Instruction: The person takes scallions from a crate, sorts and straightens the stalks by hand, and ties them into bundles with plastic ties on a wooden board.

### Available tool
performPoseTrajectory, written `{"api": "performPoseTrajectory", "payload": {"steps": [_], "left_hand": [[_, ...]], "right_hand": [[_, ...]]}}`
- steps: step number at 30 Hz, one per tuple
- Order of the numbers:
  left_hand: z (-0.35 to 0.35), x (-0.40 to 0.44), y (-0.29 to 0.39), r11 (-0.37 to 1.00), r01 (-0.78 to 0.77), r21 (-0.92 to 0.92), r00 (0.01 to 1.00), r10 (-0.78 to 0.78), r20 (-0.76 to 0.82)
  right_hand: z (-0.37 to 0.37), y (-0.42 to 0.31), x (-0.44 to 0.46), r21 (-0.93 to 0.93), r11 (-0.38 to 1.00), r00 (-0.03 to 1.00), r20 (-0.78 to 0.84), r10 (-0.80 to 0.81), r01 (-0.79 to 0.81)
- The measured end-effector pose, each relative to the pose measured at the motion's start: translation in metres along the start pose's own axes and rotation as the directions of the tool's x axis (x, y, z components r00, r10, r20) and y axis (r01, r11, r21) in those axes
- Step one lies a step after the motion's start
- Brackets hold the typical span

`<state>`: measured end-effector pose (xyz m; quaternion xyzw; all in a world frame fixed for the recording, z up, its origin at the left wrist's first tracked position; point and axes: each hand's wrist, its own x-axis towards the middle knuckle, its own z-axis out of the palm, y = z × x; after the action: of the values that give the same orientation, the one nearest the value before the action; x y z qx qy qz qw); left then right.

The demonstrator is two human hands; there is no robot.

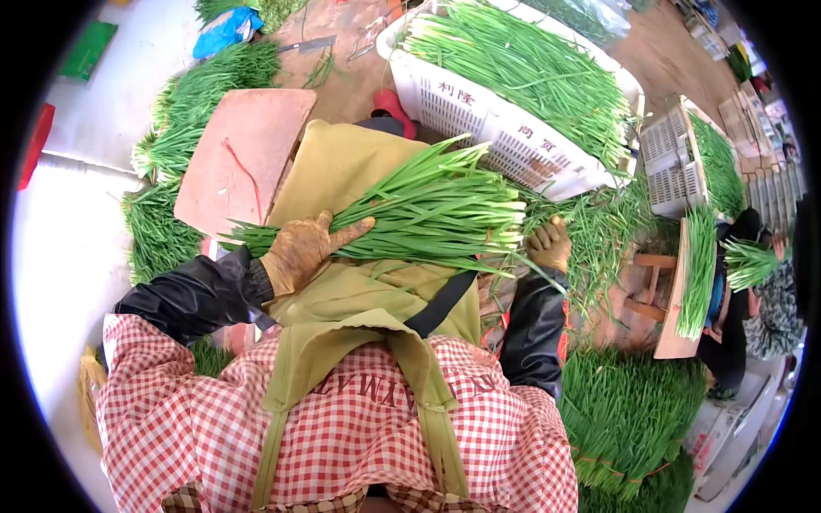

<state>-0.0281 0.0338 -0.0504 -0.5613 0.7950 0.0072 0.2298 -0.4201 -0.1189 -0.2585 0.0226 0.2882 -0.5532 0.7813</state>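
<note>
A loose bunch of garlic chives [428,209] lies across my apron-covered lap, its pale cut ends toward the right. My left hand [308,246], in a soiled brown glove, is wrapped over the leafy end of the bunch. Just beyond the pale ends is my right hand [549,245], also gloved, with its fingers curled together. A few thin blades lie beside it, but I cannot make out whether it pinches any. Left of my lap sits a flat pinkish board [244,154] with a red tie [242,175] on it.
Ahead stands a white plastic crate [479,107] heaped with chives. Stacked chives [218,94] lie at the left, and tied bundles [633,419] at the lower right. Loose blades [590,235] litter the floor. Another person [770,308] holds chives at the right, beside a board [676,342].
</note>
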Motion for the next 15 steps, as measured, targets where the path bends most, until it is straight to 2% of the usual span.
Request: {"api": "performPoseTrajectory", "payload": {"steps": [1, 2, 4, 6, 7, 8, 10, 12, 13, 14, 15], "left_hand": [[0.002, 0.0, 0.004, 1.0, 0.0, -0.006, 1.0, 0.0, -0.004], [0.002, 0.001, 0.006, 1.0, 0.002, -0.009, 1.0, -0.003, -0.014], [0.0, -0.001, 0.013, 1.0, 0.024, 0.015, 1.0, -0.024, 0.007], [0.001, 0.001, 0.017, 0.998, 0.033, 0.045, 0.999, -0.034, 0.032], [0.005, 0.003, 0.016, 0.996, 0.012, 0.086, 0.999, -0.008, -0.047], [0.008, 0.003, 0.016, 0.992, -0.004, 0.13, 0.992, 0.02, -0.121], [0.002, 0.005, 0.018, 0.995, -0.02, 0.094, 0.996, 0.028, -0.083], [-0.001, 0.004, 0.017, 0.998, -0.024, 0.056, 0.999, 0.027, -0.047], [-0.001, 0.004, 0.017, 0.998, -0.057, 0.038, 0.995, 0.06, -0.08], [-0.003, 0.006, 0.018, 0.996, -0.088, 0.02, 0.99, 0.09, -0.113], [-0.008, 0.006, 0.018, 0.995, -0.083, -0.047, 0.995, 0.081, -0.054]], "right_hand": [[-0.014, -0.015, -0.009, -0.089, 0.996, 0.996, -0.085, -0.03, 0.023], [-0.029, -0.029, -0.016, -0.289, 0.956, 0.95, -0.28, -0.138, 0.054], [-0.059, -0.055, -0.027, -0.682, 0.726, 0.856, -0.323, -0.403, 0.085], [0.006, -0.061, -0.073, -0.859, 0.484, 0.849, -0.122, -0.515, 0.17], [0.035, -0.061, -0.087, -0.885, 0.384, 0.844, 0.019, -0.535, 0.263], [0.068, -0.057, -0.099, -0.885, 0.383, 0.839, 0.017, -0.543, 0.266], [0.127, -0.043, -0.113, -0.873, 0.166, 0.835, 0.359, -0.418, 0.458], [0.157, -0.028, -0.097, -0.9, 0.13, 0.87, 0.353, -0.344, 0.416], [0.167, -0.028, -0.083, -0.942, 0.014, 0.901, 0.316, -0.298, 0.335], [0.169, -0.03, -0.063, -0.941, 0.068, 0.935, 0.317, -0.161, 0.331], [0.173, -0.031, -0.048, -0.951, 0.143, 0.959, 0.281, 0.03, 0.274]]}}
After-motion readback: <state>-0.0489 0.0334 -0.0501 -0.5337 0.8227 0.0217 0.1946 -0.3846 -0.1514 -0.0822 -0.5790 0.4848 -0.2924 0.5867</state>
